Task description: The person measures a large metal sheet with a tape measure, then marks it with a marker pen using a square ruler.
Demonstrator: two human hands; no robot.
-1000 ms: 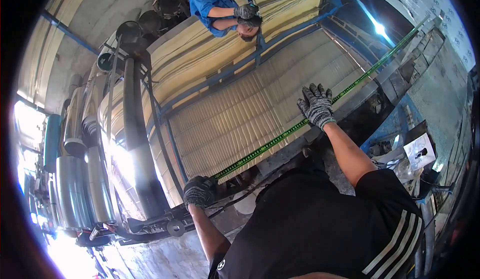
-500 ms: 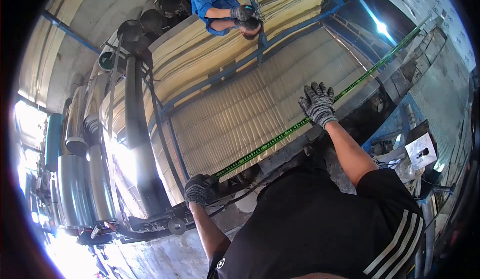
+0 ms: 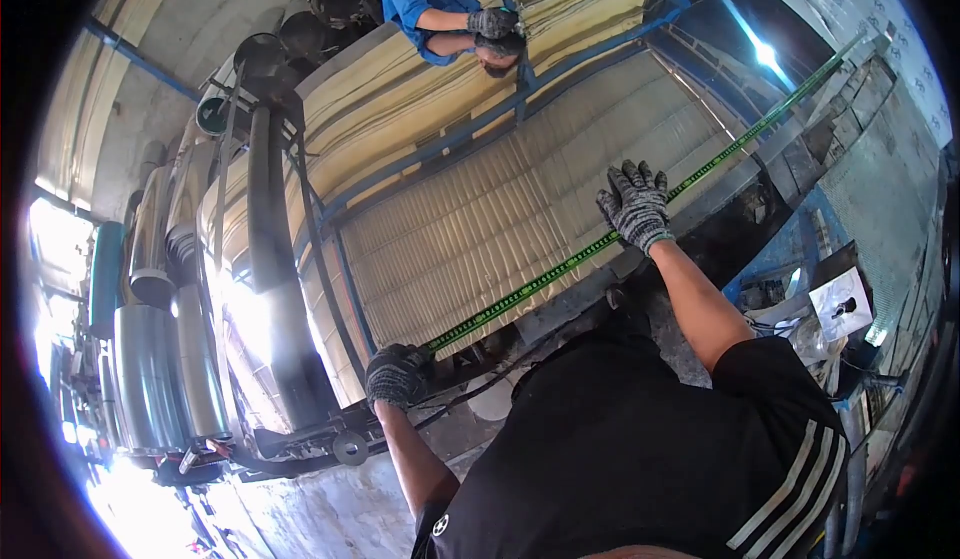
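A green tape measure [image 3: 537, 284] runs diagonally along the near edge of a ribbed, pale metal sheet [image 3: 440, 234], reaching far to the upper right. My left hand [image 3: 400, 375], in a grey knit glove, is closed around the tape's lower-left end. Whatever case it may hold there is hidden by the fingers. My right hand [image 3: 637, 206], gloved the same way, lies flat with its fingers spread on the sheet. Its palm edge is against the tape at about mid-length.
Across the sheet, a co-worker in a blue shirt [image 3: 425, 4] leans in with gloved hands [image 3: 495, 24] by a blue frame [image 3: 455, 139]. Shiny metal rolls [image 3: 147, 379] stand at left. A cluttered metal bench [image 3: 880, 199] is at right, with a printed sheet [image 3: 842, 304].
My hands and the tape stay almost in place. The co-worker's hands shift slightly to the right, and the view tilts a little.
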